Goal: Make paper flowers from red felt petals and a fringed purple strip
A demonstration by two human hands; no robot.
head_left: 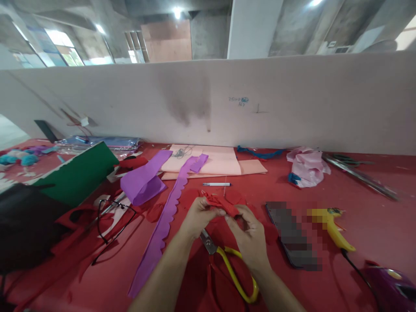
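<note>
Between my two hands, above the middle of the table, is a gathered piece of red felt [230, 207]. My left hand [197, 218] pinches its left end with thumb and fingers. At the other end my right hand [249, 234] grips the felt from below and the side. A thin pale strand rises from the felt; whether it is thread or a needle I cannot tell. Under my hands lie scissors [236, 284] with one yellow and one red handle, their blades partly hidden by my left hand. A white pen [216, 184] rests just beyond the felt.
Left lie a scalloped purple strip [169, 212], a purple roll [138, 186], eyeglasses [112, 232] and a green board [78, 173]. Right are a phone [292, 236], a yellow glue gun [338, 232] and crumpled pink material [307, 167]. Peach sheets [224, 160] lie before the white partition [136, 104].
</note>
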